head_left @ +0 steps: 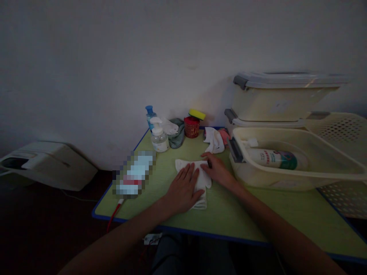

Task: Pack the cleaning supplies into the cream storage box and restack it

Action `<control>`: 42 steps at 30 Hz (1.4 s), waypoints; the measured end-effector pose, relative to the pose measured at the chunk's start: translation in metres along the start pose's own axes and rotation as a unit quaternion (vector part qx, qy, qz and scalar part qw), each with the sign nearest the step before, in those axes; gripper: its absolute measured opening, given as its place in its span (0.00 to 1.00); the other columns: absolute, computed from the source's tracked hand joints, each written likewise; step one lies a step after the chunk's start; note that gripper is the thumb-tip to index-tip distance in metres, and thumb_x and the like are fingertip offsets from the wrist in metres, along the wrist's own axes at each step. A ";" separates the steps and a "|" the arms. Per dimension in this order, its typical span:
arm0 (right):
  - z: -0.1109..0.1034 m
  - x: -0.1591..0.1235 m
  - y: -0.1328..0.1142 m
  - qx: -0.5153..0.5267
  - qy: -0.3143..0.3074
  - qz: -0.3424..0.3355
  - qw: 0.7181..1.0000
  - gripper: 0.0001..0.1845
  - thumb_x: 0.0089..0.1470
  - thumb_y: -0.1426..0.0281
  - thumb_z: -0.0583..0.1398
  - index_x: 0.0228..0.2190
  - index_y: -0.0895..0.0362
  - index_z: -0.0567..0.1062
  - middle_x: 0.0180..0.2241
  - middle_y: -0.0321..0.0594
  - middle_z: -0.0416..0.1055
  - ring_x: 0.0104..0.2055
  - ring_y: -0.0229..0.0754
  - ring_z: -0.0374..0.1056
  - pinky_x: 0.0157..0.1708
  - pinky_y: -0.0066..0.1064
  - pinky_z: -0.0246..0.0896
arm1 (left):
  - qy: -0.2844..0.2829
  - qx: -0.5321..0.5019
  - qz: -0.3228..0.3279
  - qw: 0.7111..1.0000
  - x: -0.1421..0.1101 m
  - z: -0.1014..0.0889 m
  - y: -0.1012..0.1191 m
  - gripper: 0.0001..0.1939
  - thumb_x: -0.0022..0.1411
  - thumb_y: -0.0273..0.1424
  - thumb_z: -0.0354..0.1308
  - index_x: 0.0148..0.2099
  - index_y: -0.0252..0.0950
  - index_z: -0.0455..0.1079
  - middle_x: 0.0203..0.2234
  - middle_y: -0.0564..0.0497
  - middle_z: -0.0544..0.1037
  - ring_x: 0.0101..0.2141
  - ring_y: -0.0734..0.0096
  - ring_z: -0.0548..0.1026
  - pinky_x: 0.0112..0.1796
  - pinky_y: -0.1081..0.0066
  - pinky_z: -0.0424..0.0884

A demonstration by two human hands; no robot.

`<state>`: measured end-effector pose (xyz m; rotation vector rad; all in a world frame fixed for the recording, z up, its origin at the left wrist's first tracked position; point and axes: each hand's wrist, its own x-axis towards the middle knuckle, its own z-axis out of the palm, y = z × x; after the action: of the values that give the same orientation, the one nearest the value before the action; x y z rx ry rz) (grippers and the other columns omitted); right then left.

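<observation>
A white cloth piece point(200, 196) with a ribbed-looking lower end lies on the table in front of me; it could be a sock, but its kind is not clear. My left hand point(183, 191) rests flat on it, fingers stretched toward its far edge and thumb spread to the right. At the cloth's right side is my right hand point(216, 168). Its thumb touches the top of the cloth, and its forefinger reaches past the far edge, apart from the thumb. The other right fingers are partly hidden.
Left on the green table point(160, 198) lies a blurred-out phone-like device point(136, 173) with a red cable point(114, 214). Behind stand a pump bottle point(159, 140), blue-capped bottle point(149, 114), red basket point(192, 127) and yellow sponge point(197, 114). A plastic bin point(275, 182) holding a bottle point(272, 158) is right.
</observation>
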<state>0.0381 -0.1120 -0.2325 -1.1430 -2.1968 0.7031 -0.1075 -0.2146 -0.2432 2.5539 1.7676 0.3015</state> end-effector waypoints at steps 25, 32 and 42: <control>-0.021 -0.010 0.002 0.195 -0.145 0.107 0.964 0.21 0.43 0.78 0.54 0.42 0.57 0.58 0.18 0.25 0.58 0.20 0.33 0.58 0.22 0.25 0.52 | -0.010 -0.002 0.004 1.000 0.001 -0.001 -0.001 0.30 0.63 0.45 0.40 0.62 0.35 0.49 0.62 0.37 0.45 0.61 0.53 0.44 0.58 0.56 0.49; -0.019 -0.007 0.000 0.276 -0.129 0.124 0.944 0.19 0.43 0.73 0.56 0.39 0.56 0.58 0.17 0.26 0.61 0.20 0.34 0.59 0.22 0.26 0.53 | -0.005 -0.007 0.002 1.000 0.001 0.000 -0.001 0.30 0.63 0.45 0.41 0.63 0.36 0.48 0.62 0.38 0.44 0.62 0.54 0.43 0.58 0.55 0.49; -0.021 -0.008 -0.003 0.296 -0.123 0.100 0.942 0.17 0.44 0.72 0.56 0.37 0.56 0.59 0.23 0.32 0.70 0.25 0.36 0.64 0.27 0.28 0.55 | 0.011 -0.024 0.004 1.000 -0.001 -0.002 -0.001 0.25 0.62 0.43 0.43 0.57 0.36 0.58 0.62 0.39 0.47 0.61 0.55 0.45 0.58 0.56 0.50</control>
<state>0.0545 -0.1161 -0.2182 -0.9958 -1.8558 1.5405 -0.1089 -0.2152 -0.2419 2.5354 1.7361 0.3671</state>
